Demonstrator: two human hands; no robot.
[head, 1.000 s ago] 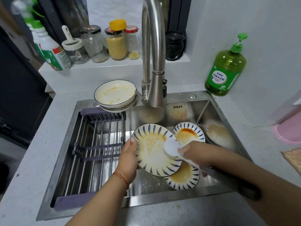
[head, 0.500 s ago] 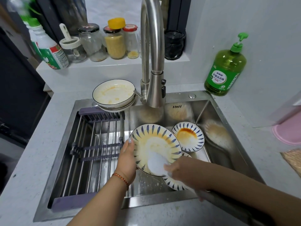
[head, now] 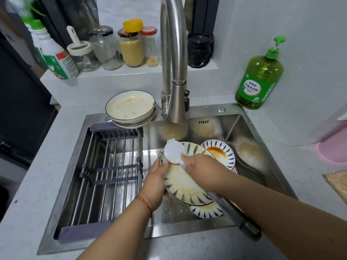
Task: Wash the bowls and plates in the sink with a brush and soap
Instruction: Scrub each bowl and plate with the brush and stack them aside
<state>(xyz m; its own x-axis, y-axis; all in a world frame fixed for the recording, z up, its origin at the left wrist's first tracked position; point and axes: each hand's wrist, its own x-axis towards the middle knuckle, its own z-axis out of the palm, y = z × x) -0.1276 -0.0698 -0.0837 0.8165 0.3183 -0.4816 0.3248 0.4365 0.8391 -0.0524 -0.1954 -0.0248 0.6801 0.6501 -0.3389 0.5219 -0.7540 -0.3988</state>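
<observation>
My left hand (head: 155,182) grips the left rim of a blue-striped plate (head: 185,186), held tilted over the steel sink (head: 249,128). My right hand (head: 203,170) holds a white dish brush (head: 174,152) whose head presses on the plate's upper left edge; its dark handle (head: 238,216) runs back under my forearm. Two more striped plates lie in the sink: one with a brown sauce stain (head: 220,152) behind my right hand, another (head: 206,211) partly hidden under the held plate. Stacked white bowls (head: 130,107) with yellow smears stand at the sink's back left corner.
A purple-framed metal drying rack (head: 110,166) spans the sink's left half. The tall faucet (head: 173,72) rises over the middle. A green soap pump bottle (head: 260,79) stands at the back right. Jars (head: 131,47) and a spray bottle (head: 56,57) line the ledge. A pink item (head: 334,149) sits far right.
The brush head swept from the plate's right side down across its lower middle, then up to its upper left edge. My left hand kept its grip on the rim.
</observation>
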